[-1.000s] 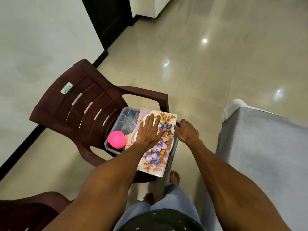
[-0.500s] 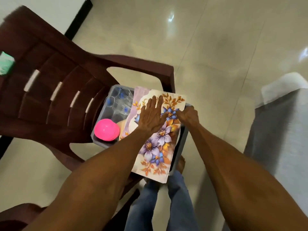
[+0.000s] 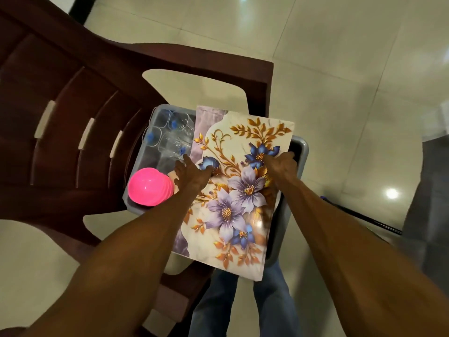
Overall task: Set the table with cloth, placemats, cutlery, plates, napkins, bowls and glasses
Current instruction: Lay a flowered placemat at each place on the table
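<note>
Leftmost, a dark brown plastic chair (image 3: 73, 122) is seen from above, its slatted back at the left and one armrest running across the top of the view. On its seat a grey plastic tub (image 3: 300, 152) is set. At the tub's left end a stack of pink bowls (image 3: 148, 187) is seen upside down, with clear glasses (image 3: 170, 132) with blue marks packed just behind it.

Next, the left hand (image 3: 192, 173) is placed at the left edge of the floral placemats (image 3: 243, 190), beside the pink bowls. Its fingers are pointed down past the mat edge toward the glasses; whether anything is gripped cannot be told, as the fingertips are hidden.

The placemats are laid as a stack across the top of the tub, tilted, with the near end hanging out past the tub's rim. The top mat is printed with purple and blue flowers and orange leaves on cream; a purple-grey one is seen peeking out beneath along the left side.

Further right, the right hand (image 3: 281, 164) is curled over the right edge of the placemat stack, fingers tucked down between the mats and the tub wall.

Below, jeans-clad legs are visible. At the far right a grey cloth-covered counter (image 3: 427, 190) is partly in view on the glossy tiled floor (image 3: 340, 69).
</note>
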